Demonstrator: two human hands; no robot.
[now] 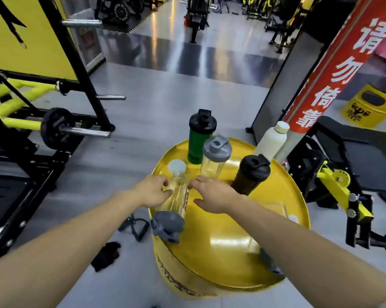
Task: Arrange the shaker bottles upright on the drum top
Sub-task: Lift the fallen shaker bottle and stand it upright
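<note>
Yellow drum top point(220, 230) glossy, bottles standing; grey gym floor point(165, 96); weight rack point(54, 85) left

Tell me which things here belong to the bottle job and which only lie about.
Job:
yellow drum top
green shaker
grey-lidded clear shaker
black shaker
lying clear shaker, between left hand and right hand

Lying about:
white bottle
barbell
black straps
red sign

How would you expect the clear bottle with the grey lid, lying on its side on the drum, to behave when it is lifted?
The clear bottle looks empty, so probably light. Its round body lies near the drum top's left rim, so it may roll off if nudged. The smooth wall could be slippery; left hand and right hand flank it.
</note>
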